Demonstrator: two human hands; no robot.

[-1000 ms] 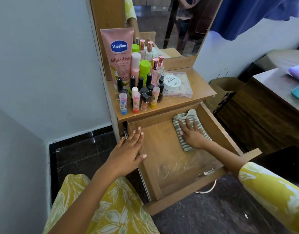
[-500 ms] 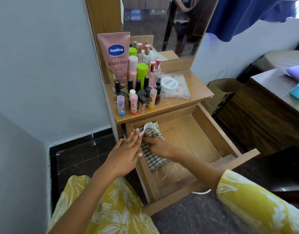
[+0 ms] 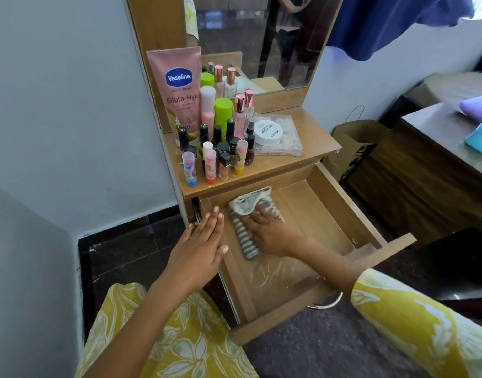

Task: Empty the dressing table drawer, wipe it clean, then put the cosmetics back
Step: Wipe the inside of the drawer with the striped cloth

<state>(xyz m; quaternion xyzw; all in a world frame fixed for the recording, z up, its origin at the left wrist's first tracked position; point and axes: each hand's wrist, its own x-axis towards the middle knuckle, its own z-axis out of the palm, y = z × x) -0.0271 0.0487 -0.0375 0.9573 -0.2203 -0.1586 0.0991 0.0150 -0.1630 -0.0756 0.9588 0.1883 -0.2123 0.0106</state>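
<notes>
The wooden drawer [image 3: 340, 203] is pulled out and holds nothing but a striped grey and white cloth [image 3: 246, 236]. My right hand [image 3: 270, 230] lies flat on that cloth, pressing it to the drawer floor near the back left corner. My left hand [image 3: 200, 249] rests with fingers straight on the drawer's left wall. The cosmetics stand on the dressing table top [image 3: 313, 132]: a pink Vaseline tube [image 3: 177, 94], several small bottles and lip balms [image 3: 218, 156], and a white round jar [image 3: 267, 132] on a clear flat case [image 3: 289, 144].
A mirror [image 3: 261, 36] rises behind the table top. A brown paper bag [image 3: 354, 143] stands on the floor to the right, beside a dark wooden desk [image 3: 425, 165]. A grey wall [image 3: 57, 105] closes off the left side. My lap in yellow floral fabric [image 3: 163, 336] is below.
My right hand swept the cloth from the drawer's back right to the left wall, then a little back toward the middle. My left hand stayed on the left wall.
</notes>
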